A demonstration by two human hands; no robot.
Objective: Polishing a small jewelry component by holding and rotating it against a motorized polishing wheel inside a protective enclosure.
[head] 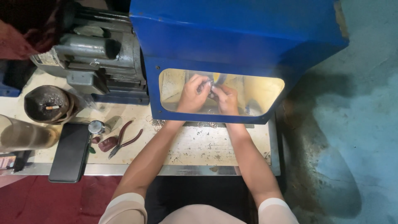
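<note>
Both my hands reach under a blue machine hood (pixel 232 37) and show through its clear window (pixel 265 89). My left hand (pixel 191 94) and my right hand (pixel 227 99) meet in the middle, fingers pinched together on a small shiny metal piece (pixel 209 88). A yellowish wheel shape sits just behind the fingers, blurred by the window. Several small metal rings (pixel 207 123) lie on the worn white bench (pixel 199 145) in front of the hood's lower edge.
A grey electric motor (pixel 99 54) stands left of the hood. On the bench's left side lie red-handled pliers (pixel 124 139), a black phone (pixel 71 152), a small round metal tin (pixel 96 127), a brown ashtray bowl (pixel 49 103) and a cylinder (pixel 25 133). Stained concrete floor (pixel 352 137) lies to the right.
</note>
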